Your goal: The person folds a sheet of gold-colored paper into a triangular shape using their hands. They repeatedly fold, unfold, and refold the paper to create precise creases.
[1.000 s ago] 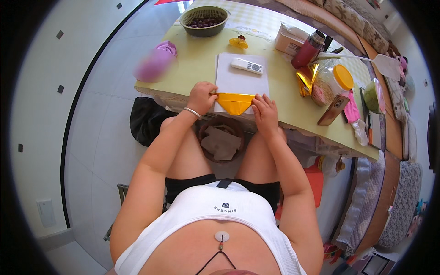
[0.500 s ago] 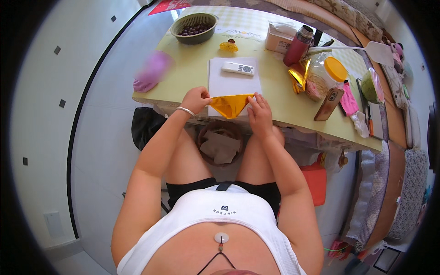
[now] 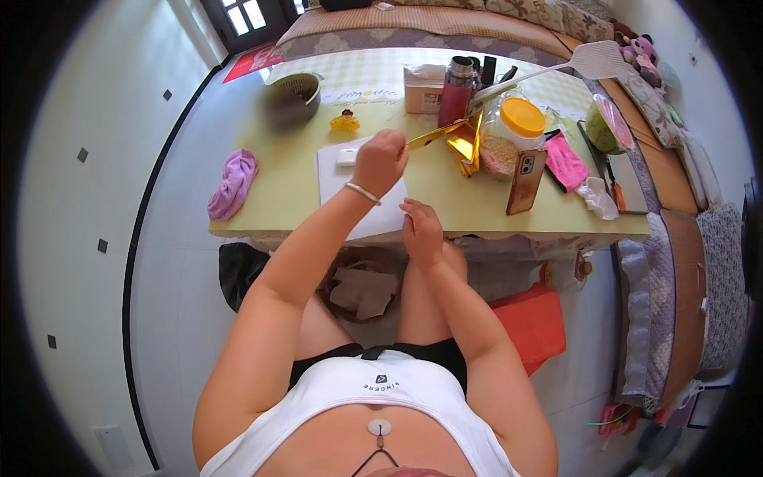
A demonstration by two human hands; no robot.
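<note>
My left hand [image 3: 381, 163] is closed, pinching one end of a shiny gold foil piece [image 3: 433, 137]. The strip points right, its far end close to another crumpled gold foil piece [image 3: 465, 151] beside a clear jar [image 3: 502, 137] with a yellow lid. Below my left hand lie white paper sheets [image 3: 338, 203]. A white remote control [image 3: 346, 157] rests on them, mostly hidden behind that hand. My right hand [image 3: 423, 230] hovers at the table's near edge by the paper's right side, fingers loosely stretched and nothing visible in them.
Left on the table [image 3: 286, 203] are a purple cloth [image 3: 234, 184] and a partly blurred basket [image 3: 311, 83]. A yellow ornament [image 3: 345, 121] stands behind the paper. To the right are a red thermos [image 3: 456, 91], a tissue box [image 3: 424, 89], a propped phone [image 3: 526, 181] and a cut melon [image 3: 609, 127].
My left hand has carried the gold foil piece away from the near edge, farther over the table and rightward. My right hand has let go of it. The view has shifted.
</note>
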